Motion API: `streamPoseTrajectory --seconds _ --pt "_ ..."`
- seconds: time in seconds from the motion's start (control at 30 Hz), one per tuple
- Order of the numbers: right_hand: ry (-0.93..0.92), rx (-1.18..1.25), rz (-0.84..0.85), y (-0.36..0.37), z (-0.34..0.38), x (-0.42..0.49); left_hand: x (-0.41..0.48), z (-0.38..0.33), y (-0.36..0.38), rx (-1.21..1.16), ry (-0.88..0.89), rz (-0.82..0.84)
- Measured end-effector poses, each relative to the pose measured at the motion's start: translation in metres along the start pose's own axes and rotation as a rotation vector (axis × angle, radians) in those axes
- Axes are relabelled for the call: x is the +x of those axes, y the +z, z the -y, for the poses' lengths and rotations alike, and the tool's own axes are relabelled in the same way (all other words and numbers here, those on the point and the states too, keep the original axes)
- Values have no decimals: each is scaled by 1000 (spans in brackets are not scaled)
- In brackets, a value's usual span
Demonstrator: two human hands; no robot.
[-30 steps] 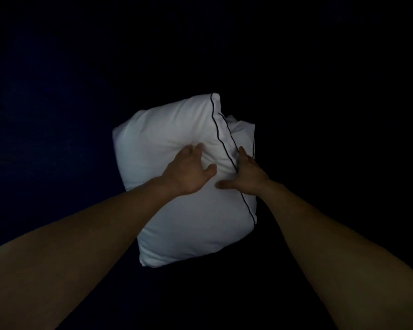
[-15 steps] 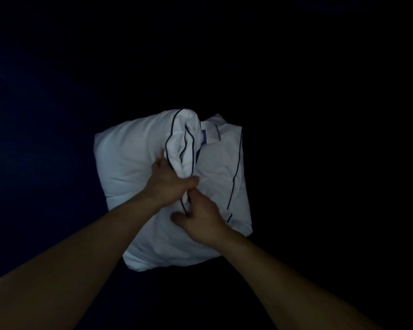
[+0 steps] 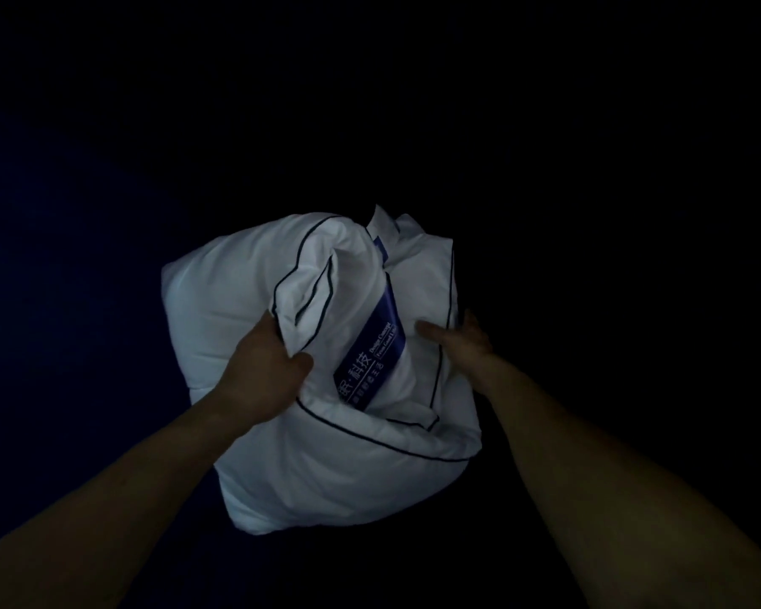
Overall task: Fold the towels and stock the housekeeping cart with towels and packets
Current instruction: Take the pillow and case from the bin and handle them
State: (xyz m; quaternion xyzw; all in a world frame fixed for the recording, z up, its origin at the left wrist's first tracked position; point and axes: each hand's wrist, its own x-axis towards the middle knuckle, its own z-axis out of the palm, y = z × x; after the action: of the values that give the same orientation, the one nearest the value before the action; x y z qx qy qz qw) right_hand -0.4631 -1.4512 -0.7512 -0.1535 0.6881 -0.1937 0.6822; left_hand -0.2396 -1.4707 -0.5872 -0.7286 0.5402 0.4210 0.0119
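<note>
Hands hold a fat white pillow (image 3: pixel 220 309) in the middle of the view. All around it is too dark to see. No towels, packets or cart show, and nobody could tell if the pillow rests on anything.

The step looks like work on the pillow's cover (image 3: pixel 326 476), at the open end. Whether the cover is going on or coming off cannot be told.

To do it well, one hand should hold the pillow firm while the other moves only the cloth. The pillow is soft and squashy, so a grab that is too deep would catch the stuffing too. Small, gentle pulls would let the cloth slide without bunching up. The thin dark line (image 3: pixel 370 437) on the cover should end up straight.

The left hand (image 3: pixel 266 371) has its fingers curled tight round a loose flap (image 3: pixel 308 292) of the white cloth. Beside the flap, a blue label (image 3: pixel 378 345) with white writing peeks out.

The right hand (image 3: pixel 462 340) grips the right side of the pillow. Its thumb (image 3: pixel 429 329) lies flat on top. The other fingers go round behind the edge and are mostly hidden, so it looks like a pinch.

Both bare arms reach forward from the bottom corners and come close at the pillow. The back of each hand faces up.
</note>
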Motion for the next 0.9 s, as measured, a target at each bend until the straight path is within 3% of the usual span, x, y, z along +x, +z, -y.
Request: streamPoseTrajectory --seconds 0.1,0.23,0.33,0.4,0.63,0.7,0.8,0.9 --pt "9 58 133 10 -2 -2 1 -7 6 -29 -2 9" --pt "-277 107 184 33 13 -49 -5 -28 10 -119 -4 26" --pt "-394 16 411 51 20 -95 -13 -45 1 -406 -48 159" --pt "-372 -30 498 60 20 -112 -17 -48 -2 -421 -42 180" --pt "-271 13 646 36 15 -86 17 -23 17 -172 -189 -140" --pt "-242 32 512 19 4 -55 33 -15 27 -136 -168 -220" --pt "-207 -253 50 -4 -17 10 49 -4 43 -120 -124 -269" --pt "-92 -385 -9 -14 -31 56 58 6 52 -170 -81 -270"
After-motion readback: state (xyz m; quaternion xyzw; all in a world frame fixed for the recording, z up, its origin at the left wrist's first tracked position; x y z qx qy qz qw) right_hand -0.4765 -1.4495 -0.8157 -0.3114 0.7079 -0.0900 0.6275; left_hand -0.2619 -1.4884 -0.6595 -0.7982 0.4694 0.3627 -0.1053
